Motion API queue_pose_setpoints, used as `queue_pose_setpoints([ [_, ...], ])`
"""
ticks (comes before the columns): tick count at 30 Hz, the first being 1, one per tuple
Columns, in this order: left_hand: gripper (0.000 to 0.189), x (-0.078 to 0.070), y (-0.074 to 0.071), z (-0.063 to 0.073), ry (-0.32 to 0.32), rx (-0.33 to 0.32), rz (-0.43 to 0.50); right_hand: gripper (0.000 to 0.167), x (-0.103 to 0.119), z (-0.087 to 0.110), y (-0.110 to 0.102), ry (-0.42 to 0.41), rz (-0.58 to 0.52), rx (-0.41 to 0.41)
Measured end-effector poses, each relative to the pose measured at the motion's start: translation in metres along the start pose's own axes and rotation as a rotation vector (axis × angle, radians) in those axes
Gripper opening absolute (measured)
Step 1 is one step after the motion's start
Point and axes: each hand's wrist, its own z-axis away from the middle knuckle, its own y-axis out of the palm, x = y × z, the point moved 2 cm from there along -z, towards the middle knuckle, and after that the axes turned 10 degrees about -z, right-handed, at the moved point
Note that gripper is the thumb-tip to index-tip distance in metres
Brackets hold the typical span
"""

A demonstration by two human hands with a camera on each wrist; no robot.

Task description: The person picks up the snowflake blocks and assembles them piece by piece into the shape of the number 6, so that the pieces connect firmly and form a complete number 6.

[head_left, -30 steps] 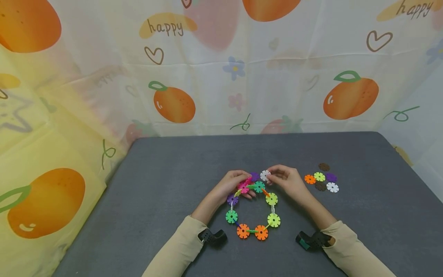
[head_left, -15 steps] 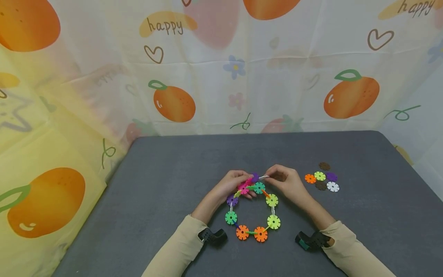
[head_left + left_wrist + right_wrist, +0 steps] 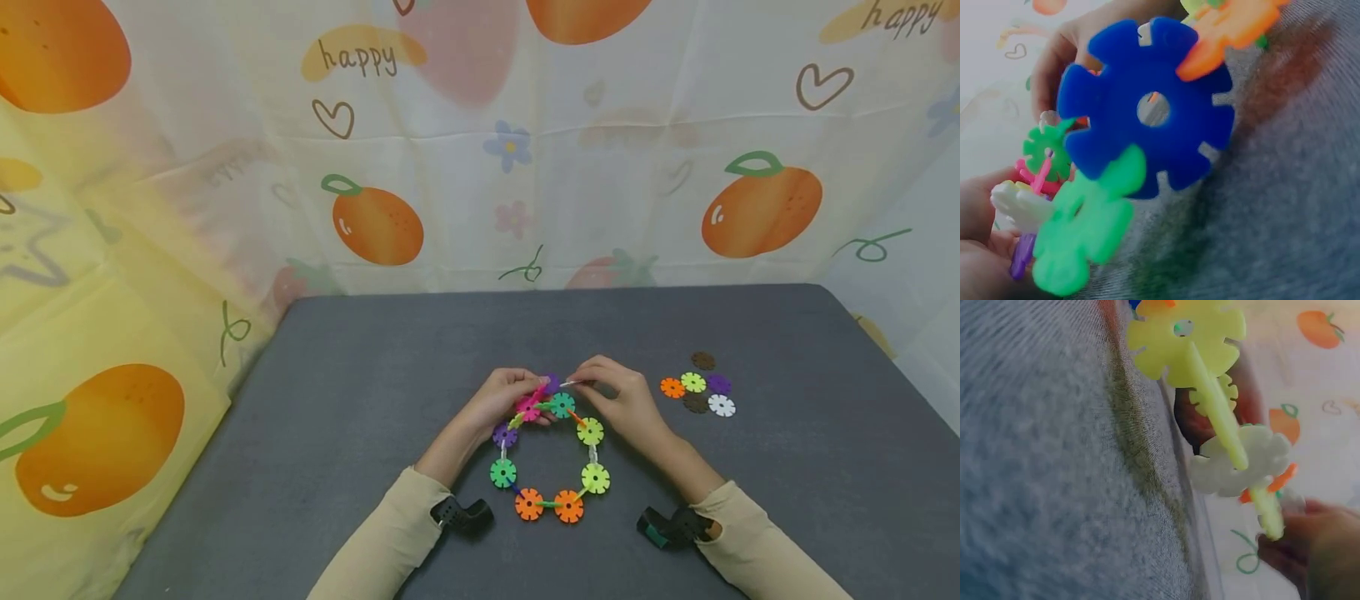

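Observation:
A ring of linked, notched plastic snowflake discs point(image 3: 528, 504) in orange, green, yellow, pink and purple hangs between the hands in the head view. My left hand point(image 3: 501, 404) holds it at the far left, thumb and fingers at the pink disc point(image 3: 528, 407) and the purple disc point(image 3: 552, 384). My right hand point(image 3: 621, 396) pinches a white snowflake disc point(image 3: 567, 383), turned edge-on at the purple disc's right side. The left wrist view shows a blue connecting disc point(image 3: 1110, 119) up close. A yellow disc point(image 3: 1216, 337) and a whitish one point(image 3: 1229, 465) fill the right wrist view's upper part.
Loose snowflake discs lie right of the right hand: brown point(image 3: 702, 361), orange point(image 3: 672, 387), yellow-green point(image 3: 693, 382), purple point(image 3: 718, 384) and white point(image 3: 722, 406) among them. The dark grey table point(image 3: 360, 358) meets a fruit-print curtain point(image 3: 450, 208) at its far edge.
The white disc in my right hand has turned from face-on to edge-on and moved left against the purple disc. My left hand keeps its hold; the ring shifts only slightly.

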Motion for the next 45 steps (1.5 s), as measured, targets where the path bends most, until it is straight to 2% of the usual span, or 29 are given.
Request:
queue_pose_setpoints([
  [2,0.028,-0.001,0.001,0.0,0.01,-0.012,-0.01,0.019,-0.002,0.0,0.001,-0.047,0.03,0.01],
  [4,0.027,-0.003,0.002,0.0,0.021,-0.025,-0.014,0.019,-0.004,0.001,0.002,-0.042,-0.003,0.018],
  [6,0.027,-0.005,0.002,0.0,0.024,-0.029,0.013,0.017,-0.005,0.0,0.001,0.02,-0.058,0.004],
  [10,0.024,-0.005,0.001,-0.001,0.016,-0.045,0.066,0.012,-0.008,0.0,-0.005,0.218,-0.222,-0.065],
  [13,0.021,-0.003,0.0,-0.001,0.014,-0.046,0.083,0.016,-0.012,0.001,-0.009,0.35,-0.305,-0.093],
  [16,0.019,-0.003,0.0,-0.001,0.023,-0.035,0.082,0.02,-0.016,0.003,-0.011,0.417,-0.331,-0.072],
  [19,0.019,-0.003,0.0,-0.001,0.035,-0.025,0.078,0.02,-0.019,0.003,-0.011,0.413,-0.346,-0.048],
  [23,0.021,-0.002,0.001,-0.001,0.046,-0.012,0.083,0.016,-0.02,0.003,-0.009,0.346,-0.353,-0.021],
  [27,0.025,-0.002,0.002,-0.001,0.034,0.013,0.084,0.012,-0.017,0.003,-0.007,0.273,-0.34,0.007],
  [32,0.028,-0.002,0.004,0.0,0.018,0.027,0.067,0.009,-0.014,0.003,-0.006,0.222,-0.305,0.016],
  [36,0.027,-0.002,0.006,0.001,0.02,0.011,0.049,0.009,-0.013,0.004,-0.008,0.208,-0.28,0.005],
  [42,0.026,0.0,0.007,0.0,0.056,-0.047,-0.045,0.012,-0.008,0.002,-0.007,0.183,-0.184,0.015],
  [45,0.027,-0.001,0.007,0.0,0.057,-0.067,-0.083,0.012,-0.014,0.001,-0.009,0.207,-0.188,0.036],
])
